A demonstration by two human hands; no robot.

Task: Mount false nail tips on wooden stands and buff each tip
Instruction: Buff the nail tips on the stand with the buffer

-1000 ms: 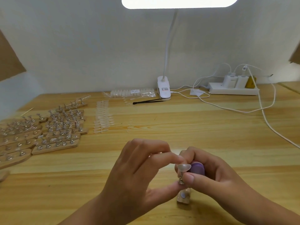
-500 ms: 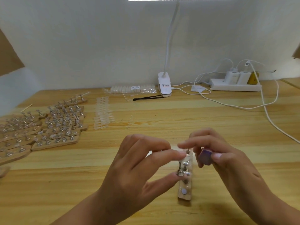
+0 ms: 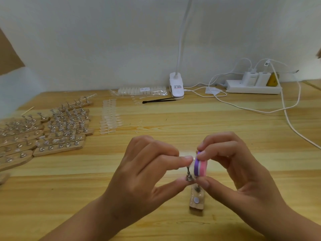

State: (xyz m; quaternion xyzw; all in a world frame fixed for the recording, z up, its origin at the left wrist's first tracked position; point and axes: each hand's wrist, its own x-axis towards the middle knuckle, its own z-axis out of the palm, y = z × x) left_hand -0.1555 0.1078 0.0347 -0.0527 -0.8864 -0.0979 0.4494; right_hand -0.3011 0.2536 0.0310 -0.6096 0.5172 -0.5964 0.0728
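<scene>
A small wooden stand [image 3: 196, 202] with metal pegs lies on the table in front of me. My left hand [image 3: 145, 167] pinches a clear nail tip [image 3: 191, 164] on its metal peg between forefinger and thumb. My right hand [image 3: 231, 164] grips a purple, white and pink buffer block [image 3: 200, 166] between fingers and thumb, its purple face against the nail tip. The far part of the stand is hidden behind my fingers.
Several wooden stands [image 3: 57, 134] with mounted tips lie at the left. Strips of loose nail tips [image 3: 109, 117] and a bag of tips [image 3: 139, 91] sit further back, beside black tweezers [image 3: 159, 100], a clip lamp [image 3: 177, 87], a power strip [image 3: 251, 87] and white cables [image 3: 286, 115].
My right hand turned the buffer block upright and brought it against the nail tip held by my left hand. The camera tilted down slightly.
</scene>
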